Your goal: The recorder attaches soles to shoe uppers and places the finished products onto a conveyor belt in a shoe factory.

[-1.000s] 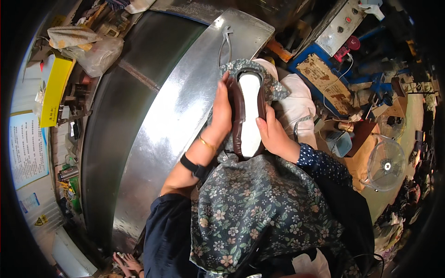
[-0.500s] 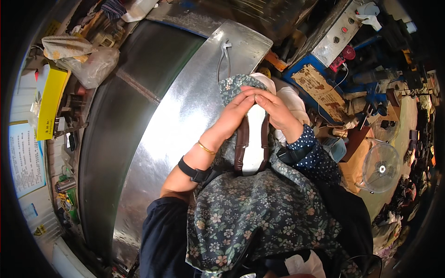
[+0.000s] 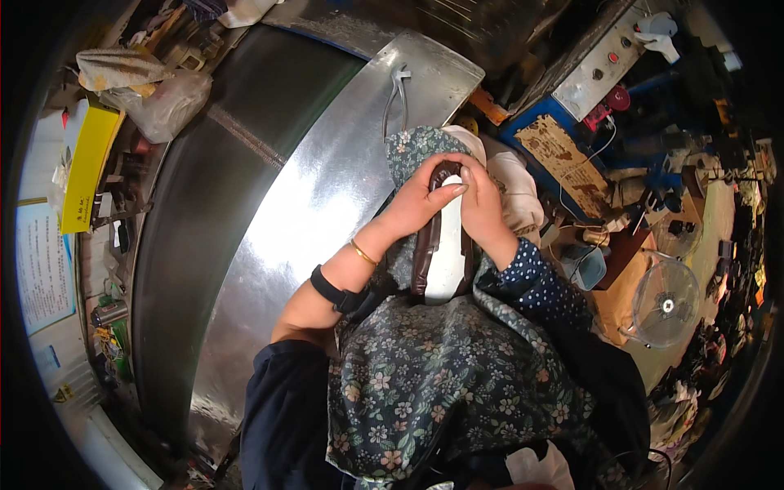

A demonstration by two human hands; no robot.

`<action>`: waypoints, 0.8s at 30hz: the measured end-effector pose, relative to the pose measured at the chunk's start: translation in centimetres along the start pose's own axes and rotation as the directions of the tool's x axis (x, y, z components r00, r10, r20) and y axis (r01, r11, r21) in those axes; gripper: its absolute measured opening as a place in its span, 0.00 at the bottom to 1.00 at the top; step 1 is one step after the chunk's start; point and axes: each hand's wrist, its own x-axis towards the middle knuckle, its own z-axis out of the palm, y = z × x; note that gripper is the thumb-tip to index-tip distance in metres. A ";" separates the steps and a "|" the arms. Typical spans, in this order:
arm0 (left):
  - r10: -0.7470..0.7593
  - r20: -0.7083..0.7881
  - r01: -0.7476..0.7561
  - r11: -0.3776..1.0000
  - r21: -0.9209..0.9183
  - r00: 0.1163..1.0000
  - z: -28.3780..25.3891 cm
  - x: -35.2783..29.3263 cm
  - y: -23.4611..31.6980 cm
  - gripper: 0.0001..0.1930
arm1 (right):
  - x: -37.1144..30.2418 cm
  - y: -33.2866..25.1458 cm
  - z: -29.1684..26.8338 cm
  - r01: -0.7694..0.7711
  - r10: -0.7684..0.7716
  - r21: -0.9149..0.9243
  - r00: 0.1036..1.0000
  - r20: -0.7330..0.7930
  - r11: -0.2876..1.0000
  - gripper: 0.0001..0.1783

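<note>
A brown leather shoe upper [image 3: 425, 255] lies bottom up over my lap, its pleated edge folded round a white insole board [image 3: 446, 245]. My left hand [image 3: 420, 200] wraps the toe end from the left, thumb laid across the white board. From the right, my right hand [image 3: 483, 204] grips the same end, its thumb near the board's tip. My fingers meet around the toe, and some are hidden beneath it. Beyond the hands is a floral cloth pad [image 3: 416, 151], and the floral apron [image 3: 457, 376] covers my lap.
On the left, a shiny metal sheet [image 3: 310, 196] borders a dark belt [image 3: 220, 188]. Metal pincers [image 3: 398, 90] rest on the sheet. A yellow box [image 3: 90, 171] and a plastic bag [image 3: 171, 106] stand further left. At right are a control panel [image 3: 600, 73] and a clear round fan [image 3: 668, 305].
My thumbs have moved from the tip down onto the board. My hands have parted slightly, and the brown toe edge now shows between them.
</note>
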 end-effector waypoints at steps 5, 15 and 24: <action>-0.098 0.146 0.121 0.980 -0.160 0.984 -0.6 -0.1 0.2 0.42 | -0.8 1.8 -1.5 -0.166 0.069 0.390 0.966 0.251 0.906 0.29; 0.344 0.520 -0.476 0.868 0.141 0.782 6.2 -2.9 8.6 0.47 | -5.0 -1.7 -12.5 -0.566 0.228 0.587 0.803 0.550 0.579 0.37; 0.173 -0.291 0.164 0.518 0.840 0.941 -10.4 6.1 -4.1 0.24 | -7.8 4.7 -12.4 -0.603 0.411 0.723 0.785 0.464 0.336 0.30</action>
